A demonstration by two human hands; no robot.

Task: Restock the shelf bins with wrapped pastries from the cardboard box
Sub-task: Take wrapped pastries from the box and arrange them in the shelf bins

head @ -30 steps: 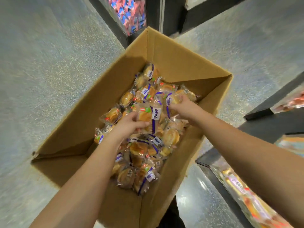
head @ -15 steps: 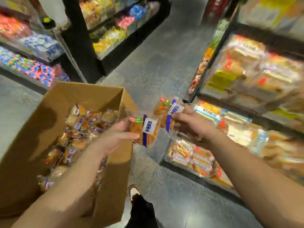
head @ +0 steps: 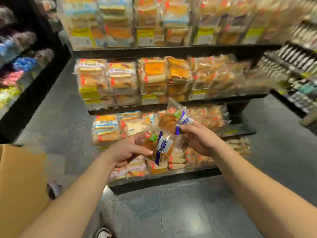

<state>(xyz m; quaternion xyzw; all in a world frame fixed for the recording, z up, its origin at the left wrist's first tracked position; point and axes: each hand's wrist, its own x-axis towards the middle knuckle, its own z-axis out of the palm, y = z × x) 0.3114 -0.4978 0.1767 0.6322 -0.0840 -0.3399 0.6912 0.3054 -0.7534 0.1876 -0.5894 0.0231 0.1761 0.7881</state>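
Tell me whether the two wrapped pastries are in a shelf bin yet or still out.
Out. The left hand grips one clear-wrapped pastry, the right hand another, both in front of the shelf bins.

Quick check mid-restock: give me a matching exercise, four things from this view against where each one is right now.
Things:
1. left hand
2. right hand
3. cardboard box
4. shoe

Places:
A. bottom edge of the view, on the floor
B. grips the lower wrapped pastry
C. far left, beside the left forearm
D. pinches the upper wrapped pastry, in front of the shelf bins

Pairs: 1-B, 2-D, 3-C, 4-A
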